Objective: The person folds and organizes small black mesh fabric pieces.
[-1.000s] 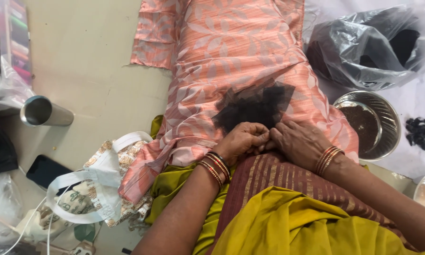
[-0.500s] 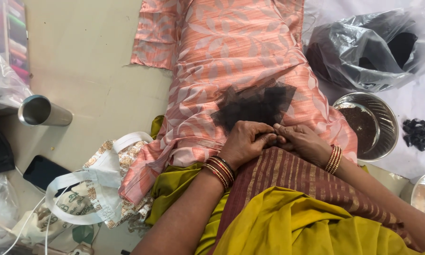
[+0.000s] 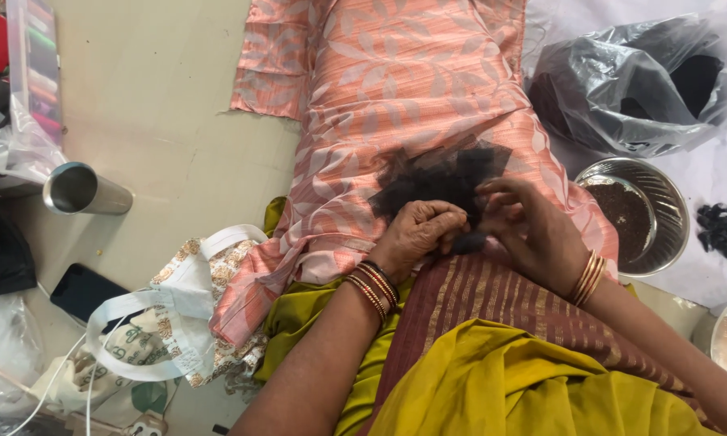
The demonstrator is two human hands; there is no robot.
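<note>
A loose tuft of black hair lies on a peach cloth with a leaf pattern spread over my lap. My left hand, with bangles at the wrist, is curled and pinches strands at the tuft's near edge. My right hand, also with bangles, holds the tuft's right side, its fingers bent into the hair. Both hands meet at the near edge of the tuft, almost touching.
A steel bowl with dark contents sits right of my hand, a black plastic bag behind it, small black clumps on white cloth. On the left are a steel tumbler, a dark phone, a printed cloth bag.
Both hands shifted slightly away from me along the tuft's near edge, and the right hand's fingers moved further into the hair. The tuft has been pulled and reshaped a little.
</note>
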